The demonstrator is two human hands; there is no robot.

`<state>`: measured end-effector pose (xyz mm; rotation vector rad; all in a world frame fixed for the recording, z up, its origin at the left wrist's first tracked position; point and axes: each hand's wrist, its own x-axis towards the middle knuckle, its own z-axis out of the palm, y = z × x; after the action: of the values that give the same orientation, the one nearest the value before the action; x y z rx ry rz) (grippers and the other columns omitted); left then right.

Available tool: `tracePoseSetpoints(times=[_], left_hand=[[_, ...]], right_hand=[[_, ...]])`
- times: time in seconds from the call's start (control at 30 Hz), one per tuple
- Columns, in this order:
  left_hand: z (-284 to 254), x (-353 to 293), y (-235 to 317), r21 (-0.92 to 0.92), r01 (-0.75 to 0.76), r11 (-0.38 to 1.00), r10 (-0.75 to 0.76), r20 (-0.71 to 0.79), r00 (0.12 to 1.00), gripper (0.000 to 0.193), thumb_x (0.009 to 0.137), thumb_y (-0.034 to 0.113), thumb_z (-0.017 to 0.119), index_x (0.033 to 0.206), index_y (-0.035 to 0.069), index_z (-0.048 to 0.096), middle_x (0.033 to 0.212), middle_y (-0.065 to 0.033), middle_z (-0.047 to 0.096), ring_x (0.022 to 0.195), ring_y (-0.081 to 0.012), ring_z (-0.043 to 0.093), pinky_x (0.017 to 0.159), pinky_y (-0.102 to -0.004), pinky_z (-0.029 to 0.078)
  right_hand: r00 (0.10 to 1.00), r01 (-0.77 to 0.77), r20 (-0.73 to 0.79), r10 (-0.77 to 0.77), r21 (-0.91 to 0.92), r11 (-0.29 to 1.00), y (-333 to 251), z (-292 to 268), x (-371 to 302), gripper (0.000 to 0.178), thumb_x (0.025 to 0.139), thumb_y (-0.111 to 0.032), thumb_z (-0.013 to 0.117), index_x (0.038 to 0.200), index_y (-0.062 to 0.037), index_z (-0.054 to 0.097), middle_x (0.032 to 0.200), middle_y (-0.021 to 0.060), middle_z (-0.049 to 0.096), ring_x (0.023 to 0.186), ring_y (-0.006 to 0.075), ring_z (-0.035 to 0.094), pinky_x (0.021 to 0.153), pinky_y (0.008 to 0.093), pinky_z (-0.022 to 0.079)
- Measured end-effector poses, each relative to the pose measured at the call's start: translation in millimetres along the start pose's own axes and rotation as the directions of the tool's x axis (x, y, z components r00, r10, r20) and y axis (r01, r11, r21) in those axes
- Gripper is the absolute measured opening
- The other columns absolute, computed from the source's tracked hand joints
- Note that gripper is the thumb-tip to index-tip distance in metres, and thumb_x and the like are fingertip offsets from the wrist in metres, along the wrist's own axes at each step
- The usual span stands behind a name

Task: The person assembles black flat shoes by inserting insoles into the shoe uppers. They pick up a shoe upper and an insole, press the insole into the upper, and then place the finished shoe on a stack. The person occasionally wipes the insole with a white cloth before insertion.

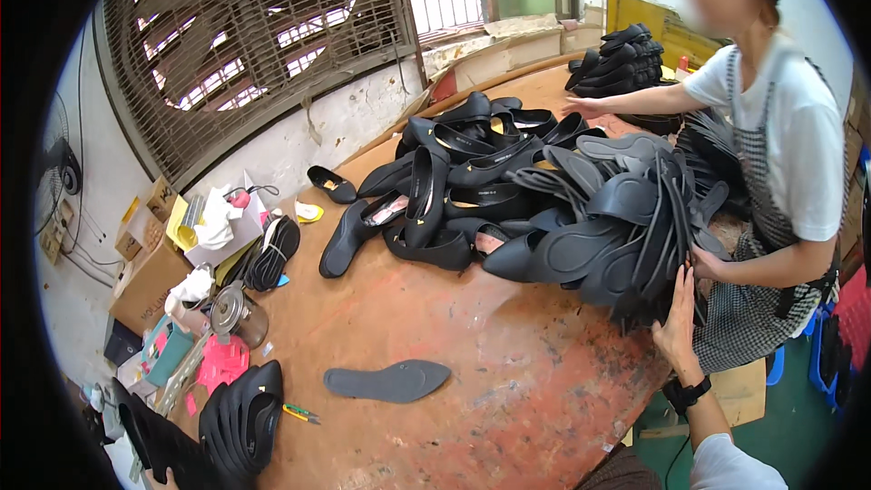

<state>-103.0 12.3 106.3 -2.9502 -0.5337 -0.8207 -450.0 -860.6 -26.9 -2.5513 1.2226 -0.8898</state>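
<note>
My right hand [676,327], a dark watch on its wrist, lies with fingers stretched along the near right edge of a tall heap of black insoles [626,240]. A co-worker's hand touches the same heap just above it. At the lower left, only some fingers of my left hand [161,481] show, curled against a black piece [152,426] cut off by the picture's rim; its kind is unclear. Beside that stands a row of nested black shoes [240,417]. One black insole [386,382] lies flat on the worktable [508,390].
Black pumps [435,191] are piled mid-table, one insole-side down near the front. A yellow-green cutter [301,414] lies by the nested shoes. Along the left stand a metal canister [238,313], a pink block [223,361] and boxes. A co-worker [789,154] stands at the right.
</note>
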Motion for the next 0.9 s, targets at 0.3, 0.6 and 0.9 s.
tracePoseSetpoints(times=[0.3, 0.6, 0.9], left_hand=[[40.6, -59.7, 80.2, 0.341, -0.072, 0.937, 0.160, -0.239, 0.958, 0.083, 0.083, 0.055, 0.071, 0.147, 0.013, 0.040, 0.151, -0.0295, 0.034, 0.136, -0.0466, 0.039, 0.096, -0.0662, 0.042], [16.9, -118.7, 149.4, 0.221, -0.290, 0.931, 0.248, 0.200, 0.948, 0.077, 0.082, 0.037, 0.074, 0.147, 0.010, 0.042, 0.152, -0.0246, 0.036, 0.138, -0.0408, 0.039, 0.108, -0.0526, 0.037], [-4.4, -165.7, 136.7, -0.162, -0.342, 0.925, 0.365, 0.137, 0.921, 0.089, 0.077, 0.014, 0.075, 0.153, 0.009, 0.029, 0.152, -0.0293, 0.031, 0.140, -0.0439, 0.034, 0.115, -0.0474, 0.029]], right_hand=[[0.995, 0.020, 0.095, -0.030, 0.106, 0.994, -23.8, 10.2, 1.7, 0.117, 0.068, 0.003, 0.077, 0.158, -0.0095, 0.004, 0.161, 0.0254, 0.007, 0.148, 0.0450, 0.013, 0.120, 0.0513, 0.019], [0.972, 0.035, 0.228, -0.056, 0.096, 0.995, -38.9, 23.1, -0.8, 0.094, 0.079, -0.012, 0.076, 0.153, 0.0012, 0.019, 0.154, 0.0307, 0.027, 0.143, 0.0433, 0.028, 0.119, 0.0449, 0.022], [0.909, 0.192, 0.316, -0.273, 0.263, 0.945, -90.2, 28.5, -49.8, 0.104, 0.080, -0.010, 0.074, 0.154, 0.0054, 0.002, 0.151, 0.0358, 0.026, 0.139, 0.0507, 0.029, 0.116, 0.0499, 0.028]])
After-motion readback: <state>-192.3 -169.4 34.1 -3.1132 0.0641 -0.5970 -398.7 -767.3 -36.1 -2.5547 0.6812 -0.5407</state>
